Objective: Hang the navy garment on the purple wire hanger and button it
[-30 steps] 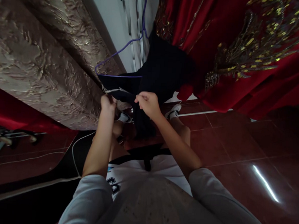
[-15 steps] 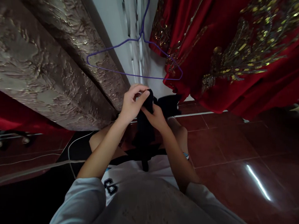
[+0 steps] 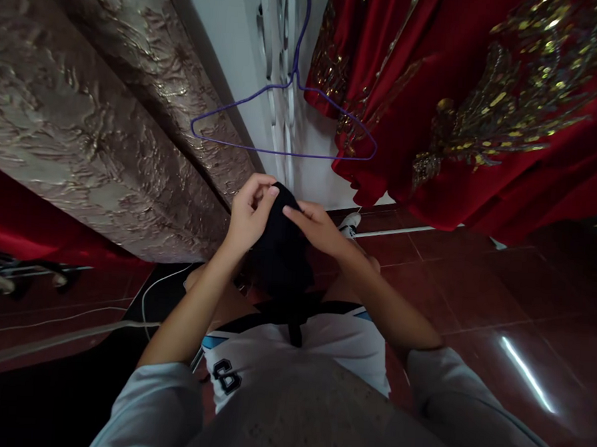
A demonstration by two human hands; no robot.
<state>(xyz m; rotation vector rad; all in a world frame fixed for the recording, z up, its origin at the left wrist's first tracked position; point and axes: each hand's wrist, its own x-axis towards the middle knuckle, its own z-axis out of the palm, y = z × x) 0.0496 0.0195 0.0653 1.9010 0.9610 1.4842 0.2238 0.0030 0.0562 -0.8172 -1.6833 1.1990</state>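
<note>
A dark piece of cloth [image 3: 283, 249] hangs between my hands above my lap; which garment it is I cannot make out. My left hand [image 3: 252, 204] pinches its upper left edge between thumb and fingers. At the upper right edge, my right hand [image 3: 318, 224] grips the same cloth with its thumb on top. The lower part of the cloth drops in dark folds between my knees. Just beyond my hands hangs a bare purple clothes hanger [image 3: 282, 152].
Textured beige-gold fabric [image 3: 114, 120] hangs at the left, red sequinned fabric [image 3: 461, 165] at the right. A white metal rack [image 3: 280, 82] stands against the wall. White cables [image 3: 147, 289] run over a black surface at the left. Red tiles [image 3: 440, 284] cover the floor.
My hands have moved apart, and the dark cloth is now spread between them instead of bunched. The part at the right has swung in, uncovering a white shoe.
</note>
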